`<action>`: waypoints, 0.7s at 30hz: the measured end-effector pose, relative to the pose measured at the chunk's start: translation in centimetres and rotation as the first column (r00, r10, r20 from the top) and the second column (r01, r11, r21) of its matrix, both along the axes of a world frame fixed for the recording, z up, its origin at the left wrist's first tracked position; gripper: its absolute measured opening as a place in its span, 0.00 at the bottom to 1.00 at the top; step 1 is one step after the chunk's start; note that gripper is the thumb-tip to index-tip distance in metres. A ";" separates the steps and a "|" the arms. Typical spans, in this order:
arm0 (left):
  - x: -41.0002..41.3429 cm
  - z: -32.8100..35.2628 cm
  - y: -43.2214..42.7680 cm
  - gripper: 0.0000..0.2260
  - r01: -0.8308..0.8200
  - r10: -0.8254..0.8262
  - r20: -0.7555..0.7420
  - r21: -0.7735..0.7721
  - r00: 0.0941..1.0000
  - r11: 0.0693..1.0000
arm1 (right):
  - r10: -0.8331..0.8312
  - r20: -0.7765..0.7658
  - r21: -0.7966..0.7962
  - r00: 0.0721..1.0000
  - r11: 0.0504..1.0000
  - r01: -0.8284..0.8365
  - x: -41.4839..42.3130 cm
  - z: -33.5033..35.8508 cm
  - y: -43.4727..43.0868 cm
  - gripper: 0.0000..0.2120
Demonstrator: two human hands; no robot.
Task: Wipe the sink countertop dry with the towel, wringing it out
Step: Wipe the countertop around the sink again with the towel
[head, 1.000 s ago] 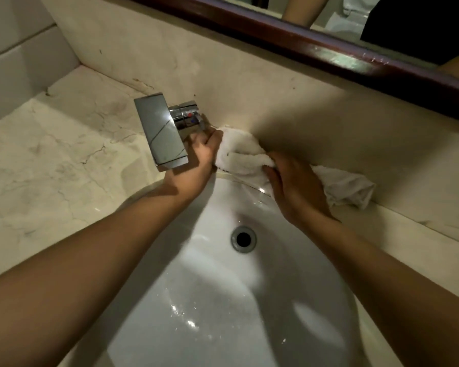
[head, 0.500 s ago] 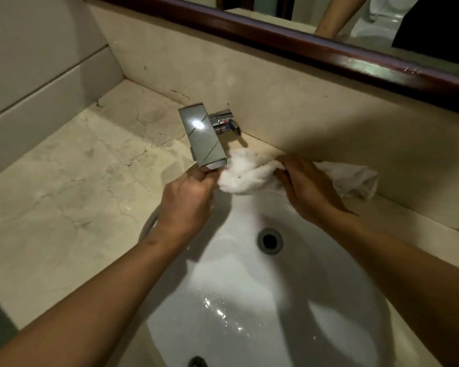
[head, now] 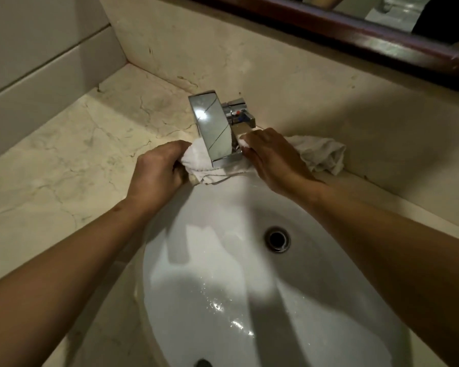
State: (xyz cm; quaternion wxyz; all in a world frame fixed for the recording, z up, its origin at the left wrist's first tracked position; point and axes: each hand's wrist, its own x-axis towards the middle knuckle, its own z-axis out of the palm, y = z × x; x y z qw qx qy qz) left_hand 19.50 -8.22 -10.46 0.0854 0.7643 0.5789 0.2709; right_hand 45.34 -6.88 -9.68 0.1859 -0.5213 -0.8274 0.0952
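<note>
Two hands hold one white towel, which lies on the counter at the far rim of the sink and passes under the chrome tap. The left hand is just left of the tap, with its fingers curled around the left end of the towel, and this end is bunched between fingers and palm. The right hand is just right of the tap; it lies on top of the towel, and its fingertips pinch a small fold of cloth close to the tap base. The rest of the towel comes out from under the right hand and lies crumpled to the right, touching the back wall.

The tap stands between the hands and hangs over the middle part of the towel. Behind the towel the wall is very near. To the left the counter is a wide marble surface up to the side wall. To the right only a narrow strip of counter runs between the sink and the back wall. Water drops shine in the near part of the sink, and the drain is on its right side.
</note>
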 end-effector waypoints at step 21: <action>2.7 -0.4 -2.6 0.21 -0.034 0.043 -0.068 0.127 0.997 0.991 | -0.143 -0.108 -0.002 0.984 0.990 0.143 2.5 -0.5 -1.5 0.14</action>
